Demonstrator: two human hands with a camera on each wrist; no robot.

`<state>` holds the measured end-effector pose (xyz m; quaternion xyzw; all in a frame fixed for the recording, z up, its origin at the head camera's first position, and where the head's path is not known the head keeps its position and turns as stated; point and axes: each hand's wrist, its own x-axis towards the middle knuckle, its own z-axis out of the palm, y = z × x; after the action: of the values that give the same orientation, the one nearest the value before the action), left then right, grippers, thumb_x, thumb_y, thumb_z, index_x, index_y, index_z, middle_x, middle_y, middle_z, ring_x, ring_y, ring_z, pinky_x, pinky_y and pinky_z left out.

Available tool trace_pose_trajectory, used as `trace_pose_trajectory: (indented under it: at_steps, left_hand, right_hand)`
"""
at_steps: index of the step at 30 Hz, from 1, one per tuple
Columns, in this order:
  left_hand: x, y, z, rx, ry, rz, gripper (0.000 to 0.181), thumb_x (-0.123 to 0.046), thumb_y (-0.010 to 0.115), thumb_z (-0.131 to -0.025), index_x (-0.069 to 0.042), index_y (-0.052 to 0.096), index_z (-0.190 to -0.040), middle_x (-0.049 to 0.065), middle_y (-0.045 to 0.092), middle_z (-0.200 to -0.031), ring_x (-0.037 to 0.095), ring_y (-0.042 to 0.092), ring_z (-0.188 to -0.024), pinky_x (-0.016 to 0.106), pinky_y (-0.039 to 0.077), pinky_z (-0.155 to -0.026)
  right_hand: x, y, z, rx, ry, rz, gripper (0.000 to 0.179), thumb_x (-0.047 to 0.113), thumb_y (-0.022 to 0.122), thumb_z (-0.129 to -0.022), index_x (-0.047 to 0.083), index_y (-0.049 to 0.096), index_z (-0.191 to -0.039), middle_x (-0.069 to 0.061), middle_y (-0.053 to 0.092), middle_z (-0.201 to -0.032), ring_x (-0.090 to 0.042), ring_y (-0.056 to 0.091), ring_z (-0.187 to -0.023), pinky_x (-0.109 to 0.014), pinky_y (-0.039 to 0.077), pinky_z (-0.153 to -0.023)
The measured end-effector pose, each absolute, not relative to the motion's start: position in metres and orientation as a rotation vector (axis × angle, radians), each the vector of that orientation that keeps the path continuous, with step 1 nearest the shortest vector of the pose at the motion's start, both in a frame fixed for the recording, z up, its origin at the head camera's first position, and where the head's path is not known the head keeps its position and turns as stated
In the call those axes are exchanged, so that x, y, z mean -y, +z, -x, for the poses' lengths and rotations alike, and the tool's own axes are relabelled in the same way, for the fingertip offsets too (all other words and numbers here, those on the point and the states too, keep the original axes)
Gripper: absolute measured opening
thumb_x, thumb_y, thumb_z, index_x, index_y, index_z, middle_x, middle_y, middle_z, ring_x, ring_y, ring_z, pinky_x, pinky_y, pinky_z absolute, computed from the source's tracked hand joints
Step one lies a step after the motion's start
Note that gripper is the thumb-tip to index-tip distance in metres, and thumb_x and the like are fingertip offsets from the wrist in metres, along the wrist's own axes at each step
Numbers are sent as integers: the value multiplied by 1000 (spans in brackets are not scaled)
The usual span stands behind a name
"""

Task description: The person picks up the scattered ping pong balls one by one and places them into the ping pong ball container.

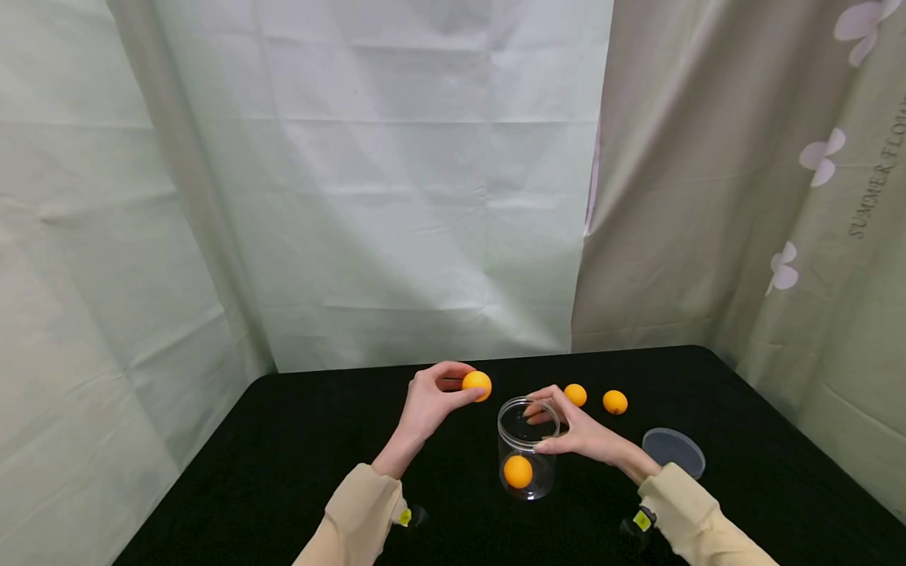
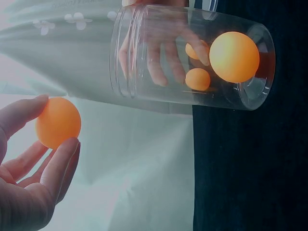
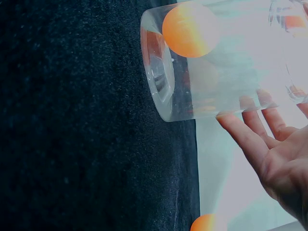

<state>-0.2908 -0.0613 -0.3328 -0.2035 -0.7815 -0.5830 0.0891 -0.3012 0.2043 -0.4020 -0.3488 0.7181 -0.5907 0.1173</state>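
My left hand (image 1: pixel 453 390) pinches an orange ball (image 1: pixel 476 385) between thumb and fingertips, held in the air just left of a clear plastic jar (image 1: pixel 527 464). The jar stands upright and open on the black table (image 1: pixel 283 472), with one orange ball (image 1: pixel 517 471) at its bottom. My right hand (image 1: pixel 561 429) grips the jar near its rim, thumb on the near side and fingers on the far side. The left wrist view shows the held ball (image 2: pixel 58 122) beside the jar (image 2: pixel 159 57). In the right wrist view my fingers (image 3: pixel 250 139) lie against the jar wall (image 3: pixel 211 82).
Two more orange balls (image 1: pixel 575 395) (image 1: pixel 615 402) lie on the table behind my right hand. A round translucent lid (image 1: pixel 674 450) rests flat to the right of the jar. Pale curtains hang close behind and beside the table.
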Motion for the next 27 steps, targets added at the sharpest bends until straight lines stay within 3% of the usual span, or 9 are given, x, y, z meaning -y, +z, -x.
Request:
trace_pose_trajectory:
  at_steps: [12,18,25,27]
  left_hand:
    - [49,-330,290,2344,-1753,692,31,-18,72,-77,-3,62,-103,8,62,-96,24,58,-85,34,49,-73]
    - [39,-308,265,2355,-1751,731,29,-9,69,-80,5,60,-103,16,61,-97,29,58,-85,36,48,-73]
    - [32,-334,287,2371,-1730,746,31,-22,73,-77,-6,63,-102,2,62,-93,19,58,-83,32,48,-71]
    - [31,-335,287,2370,-1733,767,31,-21,72,-77,-6,63,-103,3,62,-94,20,58,-83,33,49,-71]
  right_hand:
    - [-204,-401,300,-2118,-1724,1018,56,11,58,-81,13,28,-128,-20,35,-124,-38,40,-112,-46,41,-83]
    - [-205,-401,301,-2111,-1725,1018,55,11,58,-82,12,28,-128,-21,35,-125,-37,40,-112,-45,41,-83]
    - [-204,-401,300,-2089,-1735,1038,57,10,58,-82,9,26,-129,-23,34,-126,-40,38,-113,-45,42,-82]
    - [-204,-401,300,-2089,-1738,1037,56,10,58,-82,9,27,-129,-23,34,-126,-40,38,-113,-45,41,-83]
